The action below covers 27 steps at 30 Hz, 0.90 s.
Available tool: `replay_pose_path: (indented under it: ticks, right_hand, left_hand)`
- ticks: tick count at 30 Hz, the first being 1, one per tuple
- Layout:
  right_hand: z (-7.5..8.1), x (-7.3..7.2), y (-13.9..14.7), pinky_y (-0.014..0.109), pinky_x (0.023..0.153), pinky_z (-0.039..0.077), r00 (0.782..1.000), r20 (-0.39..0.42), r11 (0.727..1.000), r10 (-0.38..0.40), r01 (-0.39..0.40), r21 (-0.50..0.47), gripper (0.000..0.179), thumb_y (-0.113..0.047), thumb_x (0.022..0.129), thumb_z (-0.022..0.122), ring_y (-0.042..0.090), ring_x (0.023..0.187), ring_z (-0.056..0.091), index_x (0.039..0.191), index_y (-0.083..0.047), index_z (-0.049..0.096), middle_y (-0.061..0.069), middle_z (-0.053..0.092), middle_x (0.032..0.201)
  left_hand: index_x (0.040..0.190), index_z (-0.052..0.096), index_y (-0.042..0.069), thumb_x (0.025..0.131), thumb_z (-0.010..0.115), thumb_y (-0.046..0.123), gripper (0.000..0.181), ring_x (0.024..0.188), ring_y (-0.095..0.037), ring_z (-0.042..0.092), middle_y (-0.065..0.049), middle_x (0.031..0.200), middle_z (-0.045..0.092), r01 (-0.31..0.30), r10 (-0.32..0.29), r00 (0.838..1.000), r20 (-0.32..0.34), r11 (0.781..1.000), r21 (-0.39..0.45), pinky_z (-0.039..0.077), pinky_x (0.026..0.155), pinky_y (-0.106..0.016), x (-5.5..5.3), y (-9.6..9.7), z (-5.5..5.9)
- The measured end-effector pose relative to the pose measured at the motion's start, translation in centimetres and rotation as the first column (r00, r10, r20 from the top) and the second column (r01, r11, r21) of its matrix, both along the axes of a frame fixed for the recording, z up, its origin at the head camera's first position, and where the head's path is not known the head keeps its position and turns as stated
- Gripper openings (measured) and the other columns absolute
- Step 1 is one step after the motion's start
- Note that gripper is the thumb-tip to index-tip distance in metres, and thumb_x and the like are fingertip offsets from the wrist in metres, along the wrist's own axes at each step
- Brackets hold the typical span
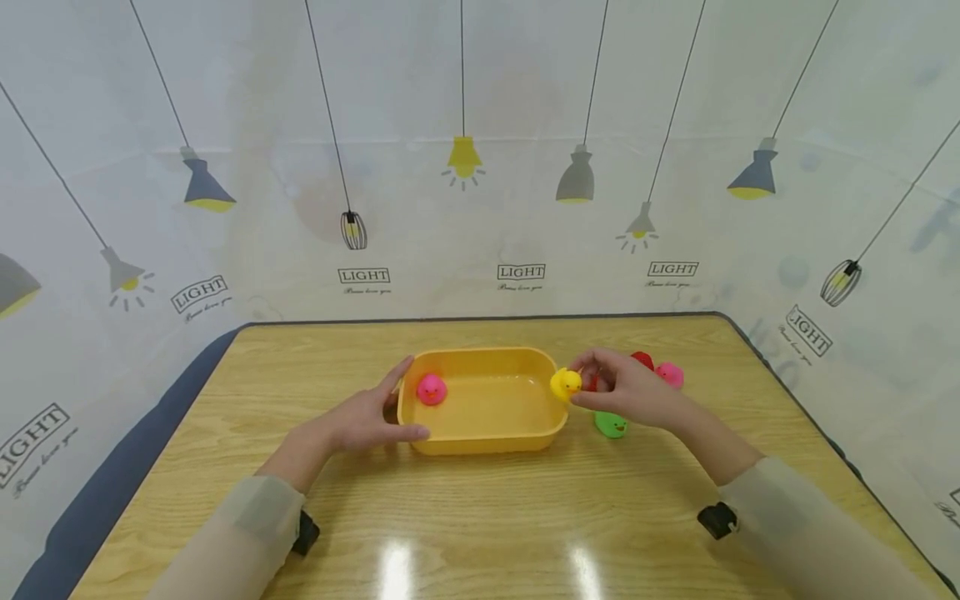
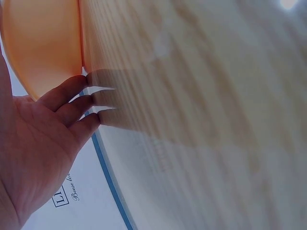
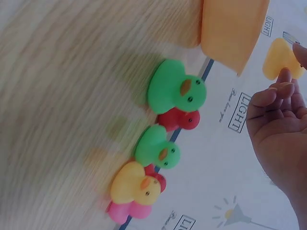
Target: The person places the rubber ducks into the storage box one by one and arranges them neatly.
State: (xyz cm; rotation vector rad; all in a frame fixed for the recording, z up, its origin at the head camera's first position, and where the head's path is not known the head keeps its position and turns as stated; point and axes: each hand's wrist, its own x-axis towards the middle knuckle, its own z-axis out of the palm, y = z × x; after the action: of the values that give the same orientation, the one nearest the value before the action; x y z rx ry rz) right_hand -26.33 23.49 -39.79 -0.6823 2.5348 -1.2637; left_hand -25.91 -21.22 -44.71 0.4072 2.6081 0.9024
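Note:
A yellow rubber duck (image 1: pixel 566 384) is pinched between the thumb and fingertips of my right hand (image 1: pixel 633 390), at the right rim of an orange-yellow plastic tub (image 1: pixel 480 447). In the right wrist view the held duck (image 3: pixel 277 58) shows beyond the fingers. My left hand (image 1: pixel 363 418) spans the tub's left end, thumb at the near corner and index finger at the far corner. Its other fingers (image 2: pixel 72 93) lie nearly straight beside the tub's wall in the left wrist view. Inside the tub, at the left, sits a pink rubber duck (image 1: pixel 431 389).
Right of the tub several more ducks stand on the wooden table (image 1: pixel 480 508). The right wrist view shows a green duck (image 3: pixel 165 88), a red one (image 3: pixel 177 119), another green one (image 3: pixel 152 146), a yellow one (image 3: pixel 128 182) and a pink one (image 3: pixel 122 212). A patterned backdrop (image 1: pixel 420 192) surrounds the table.

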Motion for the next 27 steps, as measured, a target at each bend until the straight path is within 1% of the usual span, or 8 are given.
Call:
replay_pose_path:
  ticks: [6, 11, 16, 22, 27]
  right_hand:
    - [-0.3, -1.1, -2.4, 0.021, 0.067, 0.048, 0.998, -0.054, 1.0, 0.022, -0.022, 0.002, 0.037, -0.019, 0.097, 0.086, 0.02, 0.079, 0.055, 0.126, -0.008, 0.067, 0.008, 0.065, 0.104]
    - [-0.1, -1.7, -4.3, 0.021, 0.066, 0.047, 0.999, -0.053, 1.0, 0.008, -0.008, 0.016, 0.036, -0.021, 0.097, 0.086, 0.021, 0.08, 0.055, 0.125, -0.01, 0.068, 0.008, 0.066, 0.105]
    - [-0.1, -2.5, -5.9, 0.023, 0.069, 0.049, 0.998, -0.055, 0.999, 0.01, -0.007, 0.042, 0.038, -0.026, 0.097, 0.086, 0.022, 0.083, 0.057, 0.127, -0.01, 0.069, 0.006, 0.067, 0.107]
    - [0.0, -3.0, -7.8, 0.024, 0.072, 0.05, 0.999, -0.045, 0.999, 0.028, -0.026, 0.027, 0.037, -0.024, 0.098, 0.085, 0.025, 0.086, 0.058, 0.129, -0.01, 0.069, 0.007, 0.068, 0.107]
    - [-0.6, -3.5, -9.5, 0.025, 0.074, 0.05, 0.997, -0.064, 0.999, 0.039, -0.037, 0.033, 0.035, -0.023, 0.097, 0.086, 0.021, 0.085, 0.058, 0.126, -0.01, 0.071, 0.005, 0.069, 0.105]
  left_hand:
    - [0.177, -0.003, 0.042, 0.088, 0.081, 0.073, 0.126, 0.147, -0.042, 0.056, -0.023, 0.169, 0.049, -0.008, 0.008, 1.0, 0.012, 1.0, -0.003, 0.043, 0.125, -0.066, 0.1, 0.0, 0.0]
    - [0.177, -0.003, 0.042, 0.087, 0.081, 0.074, 0.127, 0.147, -0.041, 0.057, -0.022, 0.169, 0.05, -0.009, 0.009, 1.0, 0.017, 1.0, 0.003, 0.043, 0.124, -0.066, 0.1, 0.0, 0.0]
    - [0.177, -0.001, 0.043, 0.086, 0.082, 0.074, 0.127, 0.15, -0.041, 0.055, -0.02, 0.168, 0.051, -0.015, 0.014, 1.0, 0.016, 1.0, 0.013, 0.04, 0.127, -0.066, 0.0, 0.0, -0.1]
    - [0.177, -0.003, 0.039, 0.087, 0.081, 0.074, 0.128, 0.146, -0.041, 0.057, -0.022, 0.167, 0.053, 0.003, -0.003, 1.0, 0.002, 1.0, 0.012, 0.042, 0.125, -0.066, 0.0, 0.0, 0.0]
    - [0.177, -0.003, 0.039, 0.087, 0.081, 0.074, 0.128, 0.146, -0.04, 0.058, -0.022, 0.166, 0.054, 0.006, -0.006, 1.0, -0.001, 1.0, 0.005, 0.043, 0.125, -0.066, 0.0, 0.0, -0.1]
